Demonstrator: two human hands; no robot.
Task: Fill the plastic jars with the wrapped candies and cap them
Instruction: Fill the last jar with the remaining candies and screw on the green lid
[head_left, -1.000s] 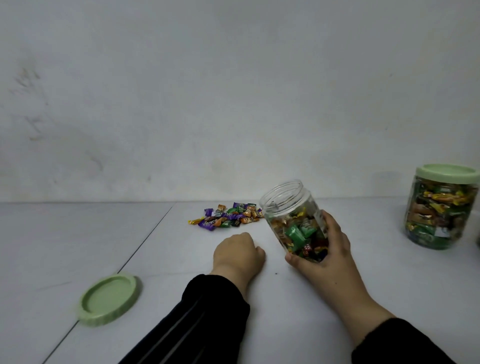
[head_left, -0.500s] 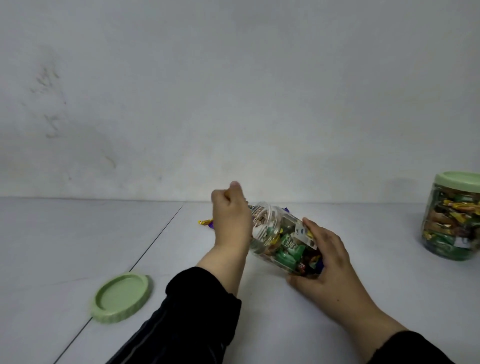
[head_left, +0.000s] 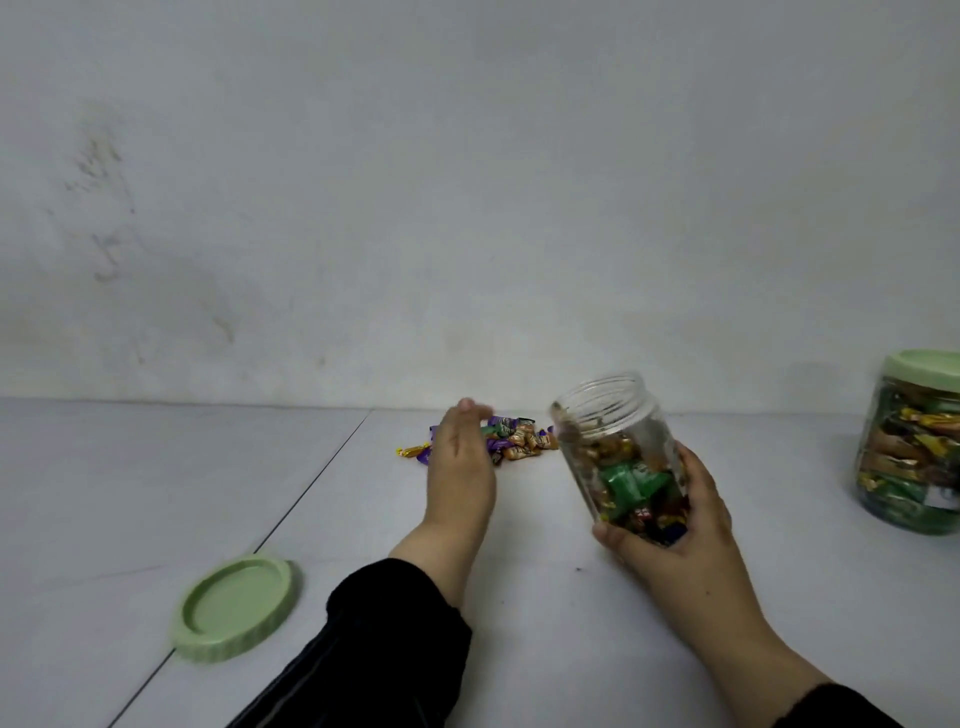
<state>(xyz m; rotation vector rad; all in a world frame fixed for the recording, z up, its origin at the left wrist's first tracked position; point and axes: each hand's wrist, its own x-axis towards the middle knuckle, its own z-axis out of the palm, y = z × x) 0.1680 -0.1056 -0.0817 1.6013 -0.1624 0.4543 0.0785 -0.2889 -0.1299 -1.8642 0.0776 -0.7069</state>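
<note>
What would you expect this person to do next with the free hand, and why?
Probably scoop a few loose candies with the left hand, which is open and already at the pile. The open jar, gripped by the right hand, looks only partly full, and its green lid lies off to the side, so capping seems premature.

1. One view only, from a camera worn on the person's head.
2. It faces forward and slightly down, over a pale counter (head_left: 519, 649) towards a plain grey wall (head_left: 467, 182).
3. It sits close: both forearms enter from the bottom edge.
4. The wide angle cuts off a capped jar (head_left: 914, 452) at the right edge.
</note>
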